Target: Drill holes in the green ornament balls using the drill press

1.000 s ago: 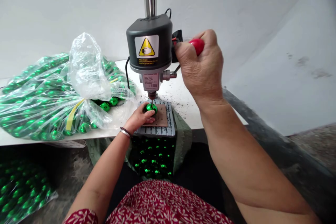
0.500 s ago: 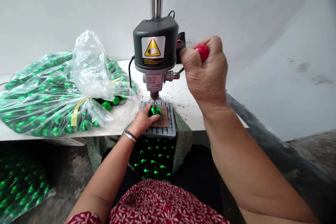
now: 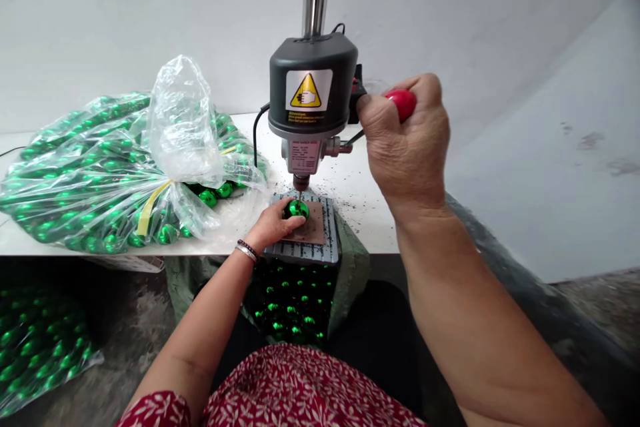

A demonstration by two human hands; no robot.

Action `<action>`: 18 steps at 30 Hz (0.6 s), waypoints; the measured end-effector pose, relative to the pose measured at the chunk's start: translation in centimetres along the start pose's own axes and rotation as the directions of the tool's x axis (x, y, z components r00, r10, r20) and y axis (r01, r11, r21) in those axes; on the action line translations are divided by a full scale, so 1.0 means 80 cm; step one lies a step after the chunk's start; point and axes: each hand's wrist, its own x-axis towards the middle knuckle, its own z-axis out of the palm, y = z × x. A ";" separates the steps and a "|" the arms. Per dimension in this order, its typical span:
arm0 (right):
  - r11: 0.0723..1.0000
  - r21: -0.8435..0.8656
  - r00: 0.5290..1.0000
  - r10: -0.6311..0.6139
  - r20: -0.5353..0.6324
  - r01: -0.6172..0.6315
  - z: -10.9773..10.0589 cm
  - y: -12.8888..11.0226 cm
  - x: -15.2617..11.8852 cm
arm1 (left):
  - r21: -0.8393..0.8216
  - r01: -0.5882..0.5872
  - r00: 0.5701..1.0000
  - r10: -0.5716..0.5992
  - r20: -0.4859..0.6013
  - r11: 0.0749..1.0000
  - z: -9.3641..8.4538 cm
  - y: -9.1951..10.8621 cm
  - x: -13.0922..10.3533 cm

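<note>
My left hand [image 3: 275, 222] grips a shiny green ball [image 3: 299, 209], thumb in front and fingers at its left side. The ball sits on a brown square pad [image 3: 311, 230] on the grey slotted base [image 3: 330, 243] of a drill press [image 3: 313, 90]. Its thin bit points straight down at the top of the ball; whether it is inside the ball I cannot tell. My right hand [image 3: 407, 140] is wrapped round the red knob [image 3: 403, 104] of the press's lever, right of the motor housing.
A clear plastic bag [image 3: 95, 180] full of green balls lies on the white table [image 3: 373, 230] at left. Dark shavings are scattered round the base. Below the table edge hangs a green sack [image 3: 355, 273] with more balls; another bag [image 3: 40, 347] is on the floor.
The whole view has shifted, so the press and both hands appear farther right. Both hands keep their grips on the ball and the lever knob.
</note>
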 end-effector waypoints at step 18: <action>0.997 0.082 0.999 -0.009 -0.032 0.012 -0.003 -0.008 0.000 | -0.090 0.020 0.986 -0.004 0.166 0.996 -0.027 -0.001 0.023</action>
